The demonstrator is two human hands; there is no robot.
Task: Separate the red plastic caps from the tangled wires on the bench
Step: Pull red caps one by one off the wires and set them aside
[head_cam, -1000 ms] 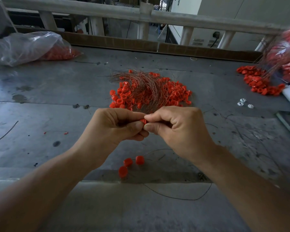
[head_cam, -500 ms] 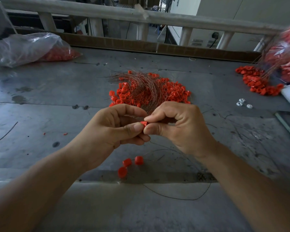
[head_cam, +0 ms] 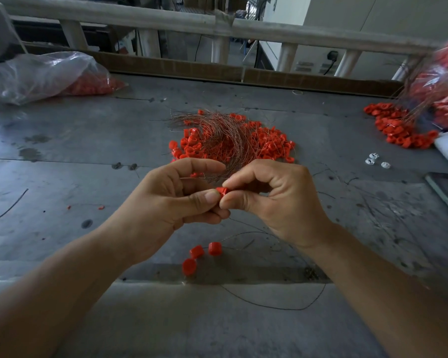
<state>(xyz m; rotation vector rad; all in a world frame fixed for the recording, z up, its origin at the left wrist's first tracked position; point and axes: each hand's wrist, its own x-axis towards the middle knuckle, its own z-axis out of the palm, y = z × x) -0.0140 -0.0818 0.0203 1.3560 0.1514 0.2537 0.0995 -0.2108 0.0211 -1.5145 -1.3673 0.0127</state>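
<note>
I see matt red plastic caps (head_cam: 272,144) and thin coppery wires (head_cam: 225,143) on a dull, stained grey counter (head_cam: 75,182).

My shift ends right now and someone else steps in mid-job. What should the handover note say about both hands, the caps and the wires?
Left hand: thumb and fingers pinch one red cap above the bench.
Right hand: pinches the same cap from the other side.
Things: the main pile of caps lies mid-bench under the tangled wires; another cap pile sits far right.
Done: three loose caps lie apart from the tangle near the front edge, a loose wire close by.
Left: the held cap, then nearly the whole tangle.
</note>
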